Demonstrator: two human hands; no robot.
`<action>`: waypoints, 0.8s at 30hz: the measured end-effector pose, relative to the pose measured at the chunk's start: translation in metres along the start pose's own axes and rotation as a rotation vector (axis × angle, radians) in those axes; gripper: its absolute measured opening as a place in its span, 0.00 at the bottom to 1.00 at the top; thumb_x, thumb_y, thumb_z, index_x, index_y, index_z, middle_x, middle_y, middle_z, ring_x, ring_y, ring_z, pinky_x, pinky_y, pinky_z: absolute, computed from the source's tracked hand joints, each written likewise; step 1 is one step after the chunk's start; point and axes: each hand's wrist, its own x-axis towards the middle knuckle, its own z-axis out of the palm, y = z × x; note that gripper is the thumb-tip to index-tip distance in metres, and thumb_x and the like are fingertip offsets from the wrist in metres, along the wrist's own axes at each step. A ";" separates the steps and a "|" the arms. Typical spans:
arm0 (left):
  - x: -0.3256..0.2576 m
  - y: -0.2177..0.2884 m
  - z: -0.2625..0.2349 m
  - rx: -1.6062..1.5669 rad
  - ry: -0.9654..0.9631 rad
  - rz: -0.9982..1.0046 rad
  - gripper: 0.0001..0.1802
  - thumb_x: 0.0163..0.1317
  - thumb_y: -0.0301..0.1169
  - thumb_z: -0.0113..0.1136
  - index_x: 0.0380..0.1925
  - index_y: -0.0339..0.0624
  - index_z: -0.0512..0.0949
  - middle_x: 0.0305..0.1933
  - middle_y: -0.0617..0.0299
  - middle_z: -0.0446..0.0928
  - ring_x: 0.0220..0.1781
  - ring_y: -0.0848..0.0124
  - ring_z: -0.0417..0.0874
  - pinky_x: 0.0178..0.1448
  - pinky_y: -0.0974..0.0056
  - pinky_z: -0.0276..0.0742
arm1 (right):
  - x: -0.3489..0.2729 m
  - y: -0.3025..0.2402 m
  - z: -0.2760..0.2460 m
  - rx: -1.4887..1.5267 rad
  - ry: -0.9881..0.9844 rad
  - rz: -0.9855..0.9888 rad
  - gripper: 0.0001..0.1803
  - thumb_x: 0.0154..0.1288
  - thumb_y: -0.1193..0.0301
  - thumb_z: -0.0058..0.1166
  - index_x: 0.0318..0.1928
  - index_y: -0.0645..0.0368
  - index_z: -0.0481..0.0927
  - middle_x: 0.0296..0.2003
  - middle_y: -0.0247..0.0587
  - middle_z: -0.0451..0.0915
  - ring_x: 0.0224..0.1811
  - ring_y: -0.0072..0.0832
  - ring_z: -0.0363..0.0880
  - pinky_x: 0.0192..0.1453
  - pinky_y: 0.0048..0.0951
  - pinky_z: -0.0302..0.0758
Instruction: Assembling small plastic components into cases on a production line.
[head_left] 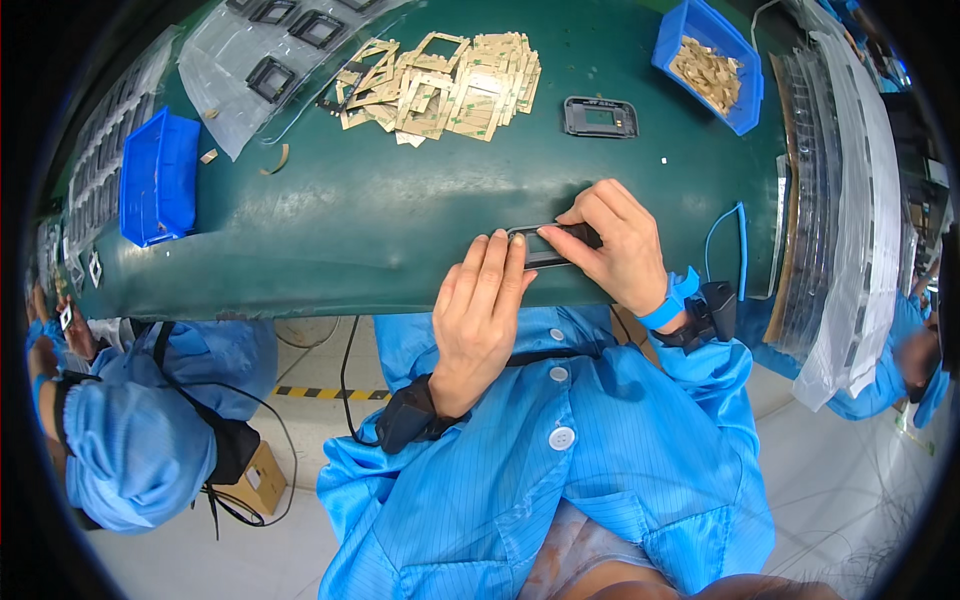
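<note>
A big dark green table (380, 215) fills the top of the view. A person in a blue coat sits at its near edge with both hands on one small thing.

The right hand (615, 245) has its grip closed on a flat black frame (550, 247). The thumb and fingers pinch the right end of it. The left hand (480, 310) lies flat with its fingers straight and close together. Its fingertips (500, 245) press on the left end of the frame, so this grip is open and only touches. The frame is a thin black rectangle with a shiny window in the middle. It sits right at the near edge of the table, between the two hands.

There are two blue bins. One blue bin (155, 180) is at the left, and the other blue bin (712, 62) is at the far right and holds tan scraps. A pile of tan paper frames (440, 85) lies at the far side, too many to count. One more black frame (600, 117) lies alone beside the pile. A clear plastic sheet (250, 75) at the far left carries a few dark frames. A blue strap (668, 305) is around the right wrist.

Another person in blue (140, 420) sits at the left.
</note>
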 end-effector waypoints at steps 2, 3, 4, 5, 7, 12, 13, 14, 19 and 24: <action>-0.001 0.000 0.001 0.001 0.000 -0.001 0.26 0.55 0.29 0.73 0.55 0.38 0.81 0.57 0.53 0.79 0.56 0.57 0.82 0.54 0.56 0.77 | 0.000 -0.001 0.001 -0.013 0.003 0.002 0.13 0.50 0.70 0.73 0.27 0.58 0.78 0.27 0.38 0.73 0.31 0.37 0.76 0.32 0.38 0.74; -0.001 0.000 0.001 0.000 -0.001 0.000 0.26 0.55 0.29 0.73 0.56 0.37 0.81 0.57 0.53 0.79 0.57 0.57 0.82 0.54 0.56 0.77 | 0.000 -0.001 0.001 -0.016 0.004 0.001 0.13 0.50 0.70 0.73 0.27 0.58 0.77 0.27 0.38 0.73 0.31 0.37 0.75 0.32 0.38 0.74; 0.000 0.000 0.001 0.000 0.000 -0.002 0.26 0.55 0.29 0.73 0.56 0.37 0.81 0.57 0.53 0.79 0.57 0.57 0.82 0.54 0.56 0.77 | 0.000 -0.001 0.001 -0.019 0.004 -0.001 0.14 0.50 0.70 0.73 0.27 0.58 0.77 0.27 0.38 0.73 0.31 0.37 0.75 0.32 0.37 0.73; 0.000 0.000 0.000 -0.001 -0.002 0.000 0.26 0.55 0.29 0.73 0.55 0.37 0.81 0.57 0.53 0.79 0.57 0.56 0.82 0.54 0.56 0.77 | 0.001 -0.001 0.001 -0.018 0.003 -0.003 0.14 0.50 0.70 0.73 0.27 0.58 0.77 0.27 0.38 0.73 0.31 0.37 0.75 0.32 0.37 0.73; 0.000 0.000 -0.001 0.000 -0.003 -0.001 0.26 0.55 0.29 0.73 0.55 0.37 0.81 0.57 0.53 0.79 0.57 0.56 0.82 0.54 0.56 0.77 | 0.002 -0.002 0.002 -0.026 0.008 -0.010 0.14 0.50 0.70 0.73 0.27 0.58 0.77 0.27 0.37 0.73 0.30 0.37 0.75 0.32 0.37 0.73; 0.001 0.001 0.000 0.010 -0.003 0.008 0.25 0.56 0.29 0.72 0.55 0.35 0.81 0.57 0.52 0.79 0.57 0.56 0.81 0.53 0.56 0.77 | 0.004 -0.003 0.004 -0.047 0.024 -0.003 0.16 0.49 0.68 0.74 0.25 0.57 0.75 0.25 0.36 0.72 0.29 0.35 0.74 0.30 0.36 0.71; 0.001 0.001 0.000 0.012 -0.001 0.007 0.25 0.56 0.29 0.72 0.55 0.35 0.81 0.57 0.52 0.79 0.57 0.56 0.81 0.53 0.56 0.77 | 0.004 -0.004 0.005 -0.057 0.034 0.000 0.17 0.48 0.67 0.74 0.25 0.56 0.75 0.25 0.35 0.71 0.28 0.35 0.73 0.29 0.36 0.71; 0.001 0.001 0.000 0.012 0.003 0.008 0.25 0.56 0.29 0.72 0.55 0.35 0.81 0.57 0.52 0.79 0.57 0.56 0.82 0.53 0.56 0.78 | 0.004 -0.005 0.005 -0.056 0.034 -0.001 0.17 0.48 0.67 0.74 0.25 0.56 0.75 0.25 0.35 0.71 0.28 0.35 0.73 0.29 0.36 0.71; -0.002 -0.004 0.004 -0.053 0.051 -0.005 0.24 0.55 0.28 0.73 0.53 0.34 0.82 0.56 0.50 0.80 0.55 0.55 0.83 0.54 0.56 0.79 | 0.005 -0.011 0.008 -0.161 0.035 0.016 0.19 0.49 0.65 0.74 0.24 0.55 0.72 0.24 0.34 0.71 0.28 0.34 0.73 0.30 0.35 0.70; -0.002 -0.006 0.003 -0.121 0.081 -0.017 0.21 0.52 0.26 0.74 0.48 0.33 0.83 0.55 0.48 0.82 0.55 0.55 0.84 0.55 0.56 0.80 | 0.006 -0.011 0.008 -0.072 -0.006 0.055 0.14 0.51 0.65 0.73 0.28 0.54 0.78 0.26 0.33 0.73 0.30 0.33 0.73 0.32 0.36 0.69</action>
